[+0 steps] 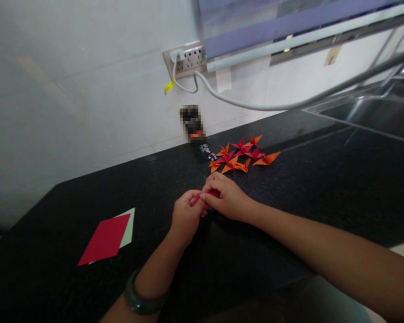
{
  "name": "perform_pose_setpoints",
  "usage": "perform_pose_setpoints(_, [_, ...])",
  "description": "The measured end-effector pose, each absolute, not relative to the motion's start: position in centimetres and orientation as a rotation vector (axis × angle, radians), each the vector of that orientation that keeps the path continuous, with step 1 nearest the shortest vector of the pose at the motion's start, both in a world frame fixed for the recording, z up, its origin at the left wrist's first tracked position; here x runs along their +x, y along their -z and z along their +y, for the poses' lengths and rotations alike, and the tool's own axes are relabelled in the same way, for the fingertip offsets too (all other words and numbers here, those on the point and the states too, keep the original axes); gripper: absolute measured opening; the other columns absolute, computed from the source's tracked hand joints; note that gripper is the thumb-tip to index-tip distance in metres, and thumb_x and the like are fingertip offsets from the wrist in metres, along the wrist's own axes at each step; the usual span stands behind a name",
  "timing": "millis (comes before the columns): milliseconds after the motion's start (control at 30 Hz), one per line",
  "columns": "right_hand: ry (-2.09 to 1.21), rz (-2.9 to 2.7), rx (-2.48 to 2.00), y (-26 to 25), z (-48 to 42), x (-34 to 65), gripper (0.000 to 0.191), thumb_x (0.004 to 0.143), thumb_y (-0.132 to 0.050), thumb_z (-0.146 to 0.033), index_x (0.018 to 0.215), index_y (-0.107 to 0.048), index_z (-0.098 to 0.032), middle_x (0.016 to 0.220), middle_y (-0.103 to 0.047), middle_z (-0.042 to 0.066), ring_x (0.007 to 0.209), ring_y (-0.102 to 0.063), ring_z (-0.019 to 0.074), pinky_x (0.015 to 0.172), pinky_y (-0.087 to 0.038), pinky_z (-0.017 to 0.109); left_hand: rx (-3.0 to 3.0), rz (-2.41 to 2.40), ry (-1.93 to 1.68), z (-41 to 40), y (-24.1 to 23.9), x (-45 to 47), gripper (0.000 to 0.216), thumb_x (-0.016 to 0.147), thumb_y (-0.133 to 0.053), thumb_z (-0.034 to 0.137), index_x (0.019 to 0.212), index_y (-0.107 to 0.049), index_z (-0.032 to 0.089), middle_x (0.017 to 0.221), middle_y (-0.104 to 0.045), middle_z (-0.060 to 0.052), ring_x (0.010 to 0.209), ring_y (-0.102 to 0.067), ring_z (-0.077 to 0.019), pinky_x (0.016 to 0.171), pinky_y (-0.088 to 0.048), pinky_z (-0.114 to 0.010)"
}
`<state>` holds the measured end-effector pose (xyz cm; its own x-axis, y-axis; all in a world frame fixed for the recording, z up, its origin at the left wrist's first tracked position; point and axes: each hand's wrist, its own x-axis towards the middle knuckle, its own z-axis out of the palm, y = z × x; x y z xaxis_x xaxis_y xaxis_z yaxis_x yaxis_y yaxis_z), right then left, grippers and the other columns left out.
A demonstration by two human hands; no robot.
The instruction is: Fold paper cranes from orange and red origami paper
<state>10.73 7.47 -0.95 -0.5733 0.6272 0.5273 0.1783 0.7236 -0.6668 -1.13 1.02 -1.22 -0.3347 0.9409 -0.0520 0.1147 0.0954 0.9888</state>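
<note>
A small folded piece of red paper is pinched between my two hands, above the dark countertop. My left hand grips its left end with thumb and fingers, a dark green bangle on that wrist. From the right, my right hand closes over the paper, thumb and fingertips pressed together on it. Most of the paper is hidden by my fingers, so its folded shape cannot be made out. Just beyond my right hand lie several orange and red origami cranes in a loose cluster.
Red and pale green paper sheets overlap on the black countertop at left. A pixelated phone-shaped object leans against the wall, a beaded strap beside it. Behind are a socket panel and a pale cable. A sink is at right.
</note>
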Motion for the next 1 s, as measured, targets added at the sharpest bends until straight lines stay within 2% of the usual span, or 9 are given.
perform_pose_setpoints(533, [-0.724, -2.101, -0.696, 1.16, 7.89, 10.7, 0.009, 0.072, -0.058, -0.013, 0.063, -0.056, -0.014, 0.068, -0.051, 0.001, 0.068, -0.049, 0.0119, 0.063, -0.039, 0.024, 1.123, 1.616, -1.321, 0.96, 1.36, -1.24, 0.013, 0.069, -0.059, 0.024, 0.075, -0.059, 0.013, 0.049, -0.054, 0.004, 0.043, -0.047, -0.0068, 0.043, -0.036, -0.018])
perform_pose_setpoints(633, [-0.744, -2.088, -0.736, 1.26, 7.78, 10.66, 0.003, 0.071, -0.058, -0.012, 0.069, -0.057, -0.015, 0.069, -0.052, 0.0, 0.065, -0.048, 0.011, 0.061, -0.037, 0.023, 1.113, 1.618, -1.314, 0.98, 1.22, -1.21, 0.013, 0.069, -0.058, 0.025, 0.075, -0.058, 0.013, 0.05, -0.055, 0.004, 0.043, -0.047, -0.0068, 0.043, -0.036, -0.018])
perform_pose_setpoints(767, [-0.816, -2.065, -0.806, 1.13, 7.67, 10.68, 0.006, 0.07, -0.055, -0.011, 0.073, -0.057, -0.015, 0.067, -0.054, -0.001, 0.061, -0.047, 0.0096, 0.059, -0.036, 0.022, 1.11, 1.615, -1.313, 0.94, 1.0, -1.17, 0.015, 0.07, -0.058, 0.026, 0.076, -0.058, 0.013, 0.051, -0.055, 0.004, 0.043, -0.047, -0.0066, 0.043, -0.036, -0.018])
perform_pose_setpoints(1000, [-0.876, -2.042, -0.826, 0.67, 7.72, 10.71, 0.009, 0.073, -0.056, -0.018, 0.065, -0.056, -0.014, 0.062, -0.053, -0.002, 0.058, -0.046, 0.0091, 0.056, -0.035, 0.021, 1.114, 1.587, -1.284, 0.89, 1.15, -1.11, 0.016, 0.07, -0.059, 0.027, 0.075, -0.057, 0.012, 0.055, -0.057, 0.002, 0.044, -0.048, -0.0063, 0.045, -0.038, -0.018])
